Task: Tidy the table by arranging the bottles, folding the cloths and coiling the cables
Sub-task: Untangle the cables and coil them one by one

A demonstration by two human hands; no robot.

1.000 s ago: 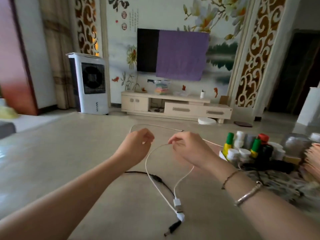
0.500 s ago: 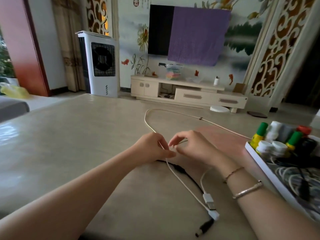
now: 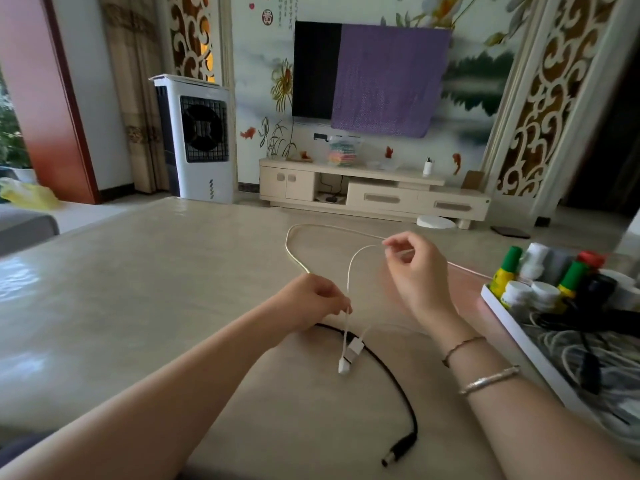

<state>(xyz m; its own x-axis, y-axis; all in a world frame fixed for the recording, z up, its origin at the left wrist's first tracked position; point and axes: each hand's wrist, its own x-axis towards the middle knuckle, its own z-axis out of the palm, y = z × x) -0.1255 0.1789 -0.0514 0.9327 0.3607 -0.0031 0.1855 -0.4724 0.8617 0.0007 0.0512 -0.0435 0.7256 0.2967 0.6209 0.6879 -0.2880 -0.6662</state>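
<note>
The left hand (image 3: 311, 299) hovers low over the table (image 3: 138, 289), its fingers curled round the white cable (image 3: 349, 271) in a pinch. Below that pinch two short ends of the cable hang down, each ending in a white plug (image 3: 349, 355); the plugs hang side by side just above the tabletop. The right hand (image 3: 419, 271) is raised higher and further out, with thumb and forefinger pinching the same cable at the top of a loop that arcs up from the left hand. Beyond the right hand's pinch the cable runs on: one stretch curves left and back down to the left hand, lying partly on the table, and another stretch trails right toward the tray (image 3: 512, 320).

A black cable (image 3: 391, 372) lies on the table beneath both hands, curving from under the left hand to a barrel plug (image 3: 398, 452) near the table's near edge. Neither hand touches it.

The tray sits at the right edge of the table. At its far end stand bottles (image 3: 540, 271) packed together: two yellow ones with green caps, several white ones, one with a red cap. Nearer in the tray lie tangled cables (image 3: 571, 348), white and black.

The right wrist wears a thin cord bracelet (image 3: 460, 346) and a silver bangle (image 3: 488, 379).
</note>
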